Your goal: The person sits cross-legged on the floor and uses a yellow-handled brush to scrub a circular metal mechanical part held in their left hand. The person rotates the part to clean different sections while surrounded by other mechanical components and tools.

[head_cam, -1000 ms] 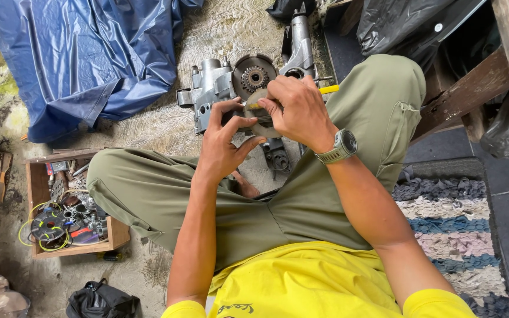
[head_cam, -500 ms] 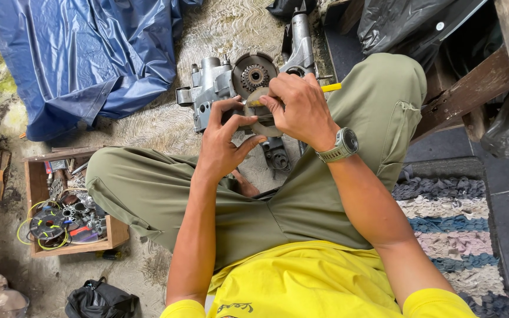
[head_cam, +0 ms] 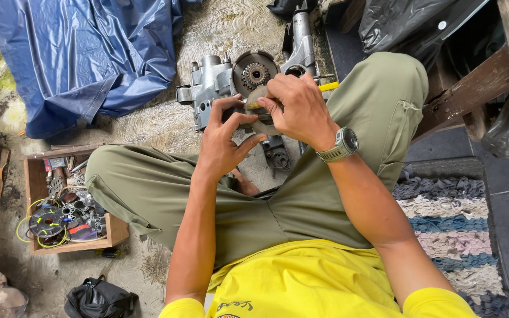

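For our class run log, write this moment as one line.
left hand: grips round disc | right hand: works yellow-handled tool on disc | engine casing: on floor behind

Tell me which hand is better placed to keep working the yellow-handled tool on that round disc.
Right. The right hand already grips the yellow-handled tool against the round disc, while the left hand is busy steadying the disc from below.
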